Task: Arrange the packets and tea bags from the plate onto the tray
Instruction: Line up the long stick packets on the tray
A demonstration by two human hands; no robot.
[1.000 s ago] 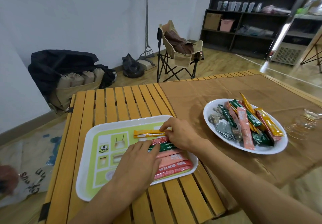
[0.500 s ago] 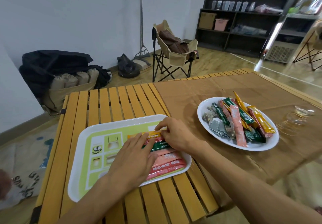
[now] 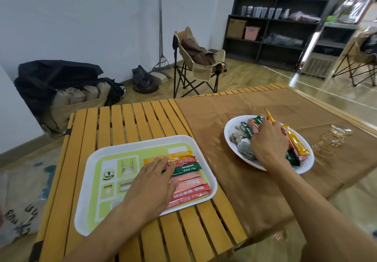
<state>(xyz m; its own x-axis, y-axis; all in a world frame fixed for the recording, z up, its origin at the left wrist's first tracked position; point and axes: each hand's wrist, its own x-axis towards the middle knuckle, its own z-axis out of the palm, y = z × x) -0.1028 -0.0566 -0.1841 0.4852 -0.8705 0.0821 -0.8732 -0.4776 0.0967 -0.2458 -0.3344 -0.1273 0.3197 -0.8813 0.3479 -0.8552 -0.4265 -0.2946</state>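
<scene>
We find glossy stick packets (image 3: 188, 177) rowed at the rounded white tray's (image 3: 85, 182) right edge under the flat, relaxed left hand (image 3: 150, 190) — the right hand (image 3: 269, 143), centre right, reaches among crinkled packets on the round plate (image 3: 306, 166), grasp unclear.

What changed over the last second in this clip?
The right hand left the yellow stick packet it had placed at the far end of the row on the white-rimmed green tray and reached right, onto the packets in the white oval plate. The left hand stayed resting flat on the tray's packets.
</scene>
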